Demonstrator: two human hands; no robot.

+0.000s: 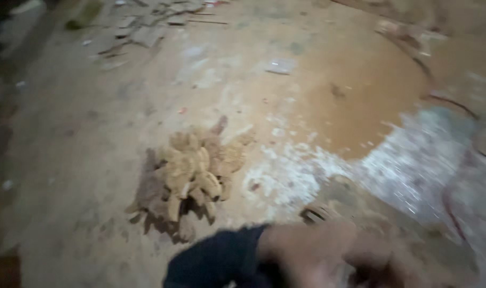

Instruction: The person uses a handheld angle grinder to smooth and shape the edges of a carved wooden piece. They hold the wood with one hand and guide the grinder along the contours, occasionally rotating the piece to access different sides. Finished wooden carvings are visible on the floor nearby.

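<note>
The view is badly blurred. One hand (328, 256) with a dark sleeve (216, 264) reaches in along the bottom edge, pointing right; I take it for my left hand. Its fingers smear over something dark at the lower right, and I cannot tell whether they hold anything. My right hand is out of sight. A clump of tan, mud-caked gloves or rags (192, 176) lies on the dirt floor, up and to the left of the hand and apart from it.
A brown wet patch (355, 90) and a whitish-grey powdery patch (408, 160) spread over the floor to the right. A small dark ridged object (317, 213) lies just above the hand. Broken flat rubble (141, 26) is scattered at the top left.
</note>
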